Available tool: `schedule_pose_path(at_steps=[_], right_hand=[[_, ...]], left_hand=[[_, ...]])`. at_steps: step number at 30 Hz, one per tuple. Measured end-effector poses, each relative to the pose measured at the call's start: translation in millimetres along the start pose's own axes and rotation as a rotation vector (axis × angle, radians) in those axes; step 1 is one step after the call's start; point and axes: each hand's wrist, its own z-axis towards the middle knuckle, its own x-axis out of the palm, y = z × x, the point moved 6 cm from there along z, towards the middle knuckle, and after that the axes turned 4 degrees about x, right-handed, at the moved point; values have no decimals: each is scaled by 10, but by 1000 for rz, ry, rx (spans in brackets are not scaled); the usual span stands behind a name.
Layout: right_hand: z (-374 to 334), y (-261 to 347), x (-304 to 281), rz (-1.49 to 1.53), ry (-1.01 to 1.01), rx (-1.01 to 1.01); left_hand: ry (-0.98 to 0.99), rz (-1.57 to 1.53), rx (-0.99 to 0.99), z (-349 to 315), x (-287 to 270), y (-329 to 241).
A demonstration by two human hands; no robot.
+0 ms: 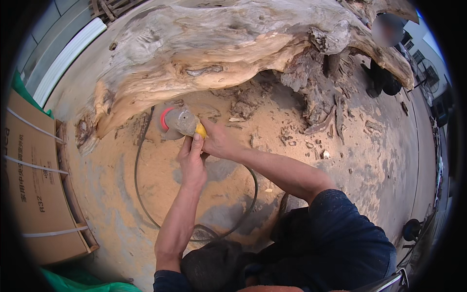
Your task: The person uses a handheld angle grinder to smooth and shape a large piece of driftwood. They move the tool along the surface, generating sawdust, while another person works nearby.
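With fingers of left hand [193,163] and right hand [218,140], grasping an angle grinder [184,121] left of centre, near the tree trunk [194,44], probably feeling heavy and rigid, best being held behind its disc [164,119].

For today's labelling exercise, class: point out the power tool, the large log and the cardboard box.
Power tool [185,121]: head view, on its dusty grey body.
Large log [228,51]: head view, on its pale side.
Cardboard box [39,187]: head view, on its printed face.
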Motion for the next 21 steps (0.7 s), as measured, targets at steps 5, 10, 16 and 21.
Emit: schedule_pose_path(at_steps=[5,10,16,21], right_hand=[[-242,147,-634,-77,188,182],[-673,-292,-1113,59,223,382],[-1302,-902,-1275,299,116,630],[-1549,-1279,-1196,453,65,648]], left_hand=[[193,414,-113,-216,443,-14],[487,728,-230,-565,807,167],[821,971,-489,-628,1113,-104],[767,1014,-379,-525,1170,54]])
